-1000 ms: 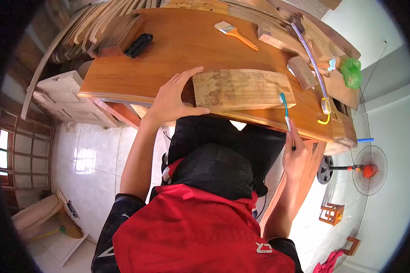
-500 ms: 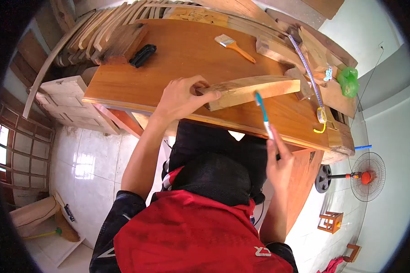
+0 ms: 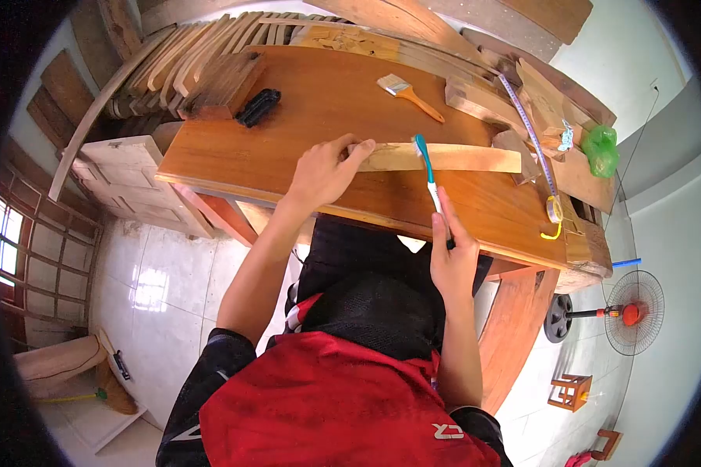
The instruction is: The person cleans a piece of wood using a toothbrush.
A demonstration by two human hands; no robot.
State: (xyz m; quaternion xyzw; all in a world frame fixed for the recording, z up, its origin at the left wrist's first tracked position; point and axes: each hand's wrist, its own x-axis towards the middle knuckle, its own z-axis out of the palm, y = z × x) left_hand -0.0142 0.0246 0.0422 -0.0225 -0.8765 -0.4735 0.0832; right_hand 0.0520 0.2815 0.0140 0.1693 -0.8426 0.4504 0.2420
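Observation:
A curved wooden piece (image 3: pixel 475 159) lies across the front part of the brown table (image 3: pixel 311 86). My left hand (image 3: pixel 325 173) grips its left end, with the thumb and fingers closed round it. In my right hand (image 3: pixel 454 253) is a toothbrush (image 3: pixel 430 173) with a teal and white handle. The brush head is at the upper edge of the wood, left of its middle. My right fingers are wrapped round the lower handle.
On the table are a paintbrush (image 3: pixel 410 97), a black object (image 3: pixel 258 107), wood blocks (image 3: pixel 483 105) and a tape measure (image 3: pixel 554 208). A green bag (image 3: pixel 600 152) sits at the right. Curved slats (image 3: pixel 199 58) are stacked behind. A fan (image 3: pixel 633 313) stands at right.
The toothbrush and my right hand have moved left along the wood. The wooden piece has turned, so a different face shows. The whole view has shifted slightly.

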